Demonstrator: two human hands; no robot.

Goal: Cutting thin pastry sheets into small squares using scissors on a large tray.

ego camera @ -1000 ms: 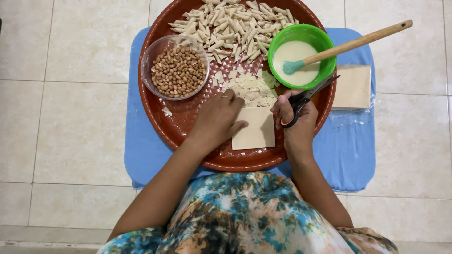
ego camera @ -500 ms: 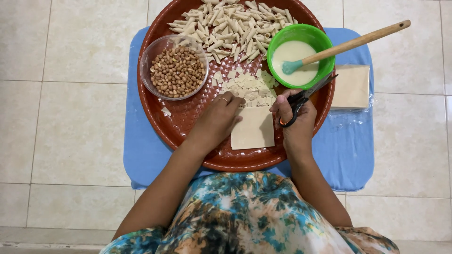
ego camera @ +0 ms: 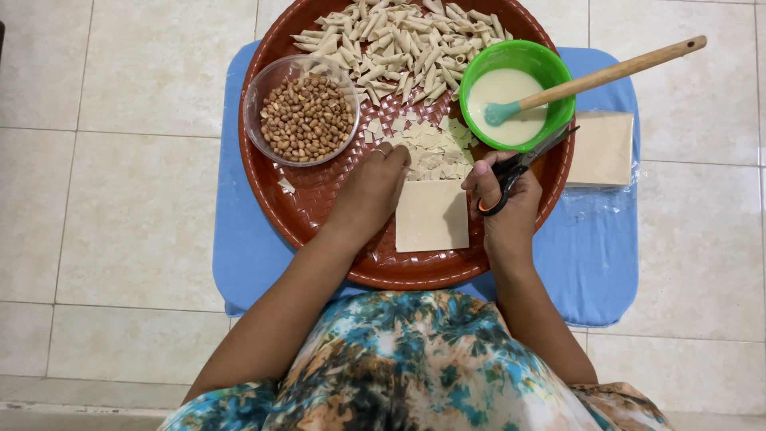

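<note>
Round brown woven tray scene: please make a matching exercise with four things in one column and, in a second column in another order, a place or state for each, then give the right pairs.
Things:
1. clear round bowl of brown peanuts
2. green round bowl of white batter
3. black scissors with orange handle lining
4. pale square dough sheet

Places or states:
A. held in the right hand
B. lying flat between the two hands
C. holding a wooden-handled brush
D. at the left side of the round brown woven tray

Pairs: 1-D, 2-C, 3-A, 4-B
</note>
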